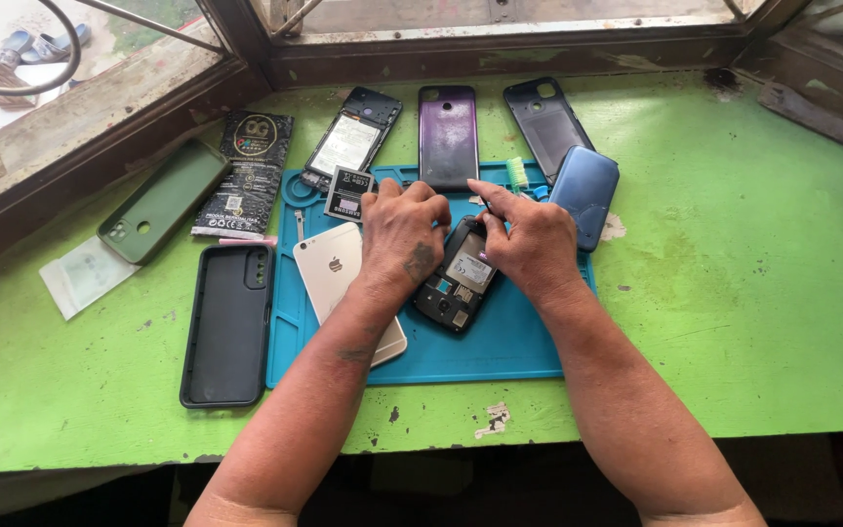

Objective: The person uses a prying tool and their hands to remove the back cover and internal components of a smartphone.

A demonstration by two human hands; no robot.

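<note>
Phone (458, 278) with its back off is lying at the centre of the frame on the blue mat (514, 346), tilted so its top is pointing toward the upper right, its battery bay and silver label showing. Both hands are working on it, and the step in hand appears to be work on the upper end of the open body, picking at something small there. Left hand (402, 234) is curling over the phone's upper left edge, fingers bent and close together, steadying the body rather than gripping anything loose. Right hand (529, 239) is pressing in from the right, forefinger and thumb pinching narrowly at the top edge; whether they are holding a tool or a part I cannot tell, since the fingertips are hiding it. Next move, as I judge it, is calling for a fine, steady pinch while the left hand is keeping the body from sliding. Just left of the phone a white phone (336, 273) is lying face down; above, a purple back cover (447, 135) and a loose battery (347, 193) are resting by the mat's upper edge; a blue cover (585, 190) is sitting at upper right.
</note>
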